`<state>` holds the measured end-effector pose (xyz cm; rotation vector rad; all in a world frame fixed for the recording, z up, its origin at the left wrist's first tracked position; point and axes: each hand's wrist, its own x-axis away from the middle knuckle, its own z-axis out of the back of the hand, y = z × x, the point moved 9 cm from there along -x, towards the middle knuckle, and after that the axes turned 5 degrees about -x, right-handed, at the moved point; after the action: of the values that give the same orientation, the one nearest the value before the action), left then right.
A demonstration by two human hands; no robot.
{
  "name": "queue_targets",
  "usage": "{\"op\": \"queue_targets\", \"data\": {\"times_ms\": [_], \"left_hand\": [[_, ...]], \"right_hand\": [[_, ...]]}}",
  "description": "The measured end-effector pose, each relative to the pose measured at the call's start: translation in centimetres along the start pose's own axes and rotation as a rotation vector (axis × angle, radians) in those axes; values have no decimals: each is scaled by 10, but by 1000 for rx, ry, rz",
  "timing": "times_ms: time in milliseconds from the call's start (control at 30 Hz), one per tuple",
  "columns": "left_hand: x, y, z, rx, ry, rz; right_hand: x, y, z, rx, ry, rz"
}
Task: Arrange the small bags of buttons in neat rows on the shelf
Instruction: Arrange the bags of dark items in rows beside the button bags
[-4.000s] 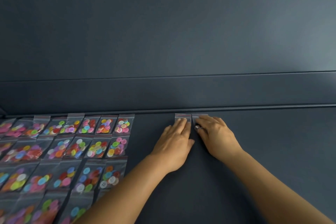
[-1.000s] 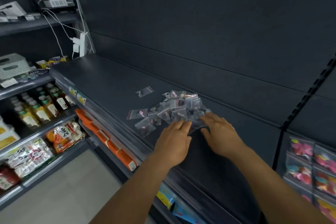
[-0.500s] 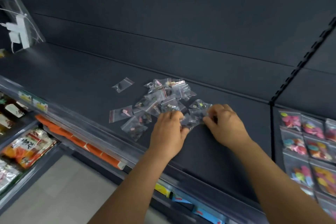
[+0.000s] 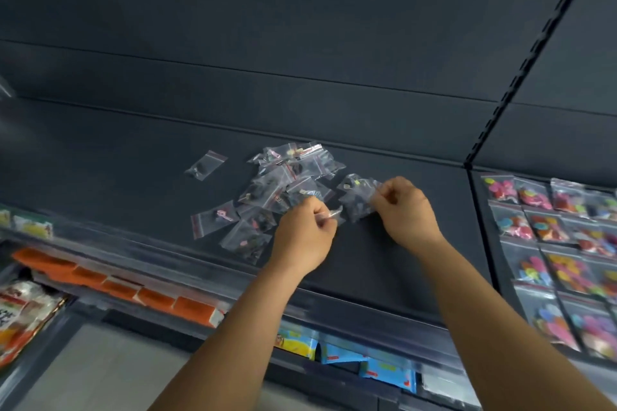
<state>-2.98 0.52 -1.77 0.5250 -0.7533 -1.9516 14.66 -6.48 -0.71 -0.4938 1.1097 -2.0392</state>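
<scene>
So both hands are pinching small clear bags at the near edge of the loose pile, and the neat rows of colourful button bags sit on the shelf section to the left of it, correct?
Not quite. The head view shows the neat rows of colourful button bags on the shelf section to the right of the loose pile, past the slotted upright. The rest holds: the left hand and right hand each pinch a small clear bag at the pile's near edge.

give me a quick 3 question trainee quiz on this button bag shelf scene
1. True or false: the small clear plastic bags of dark buttons lie in neat rows.
2. Which hand pinches a bag nearest the clear bags of colourful buttons: A left hand, B right hand?
3. Fill in: one lone clear bag lies on the dark grey shelf, ___ of the pile.

Key: 1 false; 2 B; 3 left
</scene>
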Motion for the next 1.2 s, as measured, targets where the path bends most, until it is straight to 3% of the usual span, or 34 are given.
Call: {"op": "queue_targets", "data": {"times_ms": [200, 333, 533, 733, 900, 1200], "left_hand": [[1, 32, 0, 408, -85, -20], [6, 72, -14, 351, -102, -143], [34, 141, -66, 525, -326, -234], [80, 215, -124, 555, -491, -342], [130, 271, -181, 569, -561, -350], [214, 363, -290, 536, -604, -348]], "right_hand": [[23, 0, 43, -375, 193, -6], [42, 14, 70, -573, 198, -113], [80, 52, 132, -681, 266, -216], [127, 95, 205, -758, 415, -193], [172, 145, 272, -799, 545, -212], [241, 229, 392, -808, 553, -254]]}}
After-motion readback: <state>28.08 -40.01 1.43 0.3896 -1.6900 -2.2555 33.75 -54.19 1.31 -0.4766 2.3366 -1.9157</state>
